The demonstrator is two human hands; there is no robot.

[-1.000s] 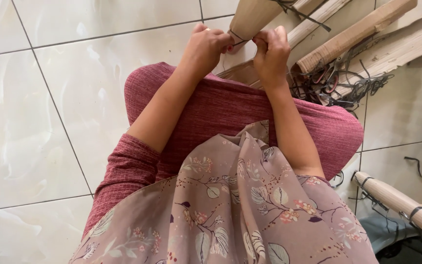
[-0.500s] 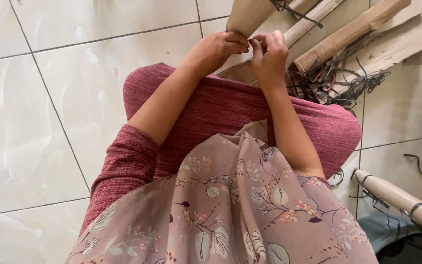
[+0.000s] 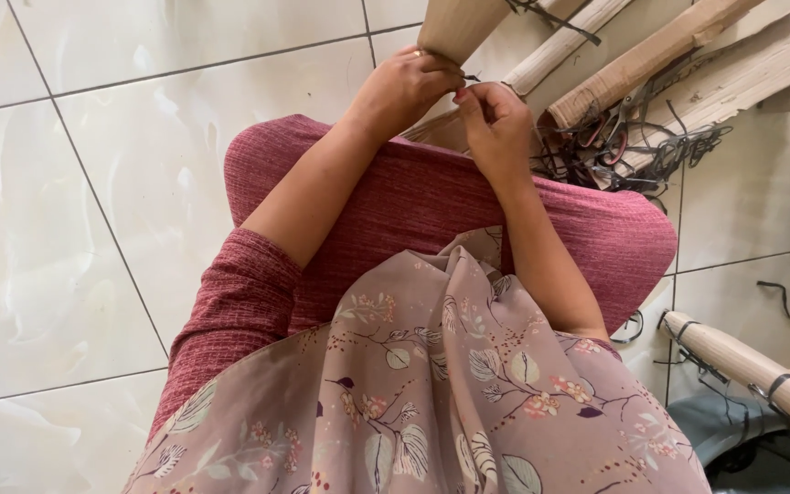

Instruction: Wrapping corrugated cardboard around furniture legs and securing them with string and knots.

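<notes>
— Brown paper roll (image 3: 450, 27), top centre of the frame: is it tied yet?

— Not by the look of it. The left hand (image 3: 404, 87) is closed around its lower end, and the right hand (image 3: 496, 123), just beside, pinches a thin dark string (image 3: 470, 79) against that end.

— So the knot is unfinished?

— I judge so; both sets of fingers sit on the string, and I can't see a finished loop.

— Anything already done?

— A bound roll (image 3: 742, 370) lies at lower right with dark bands on it. More rolls (image 3: 642, 59) and a tangle of loose strings (image 3: 633, 146) wait at upper right on the tiled floor (image 3: 93, 229).
</notes>
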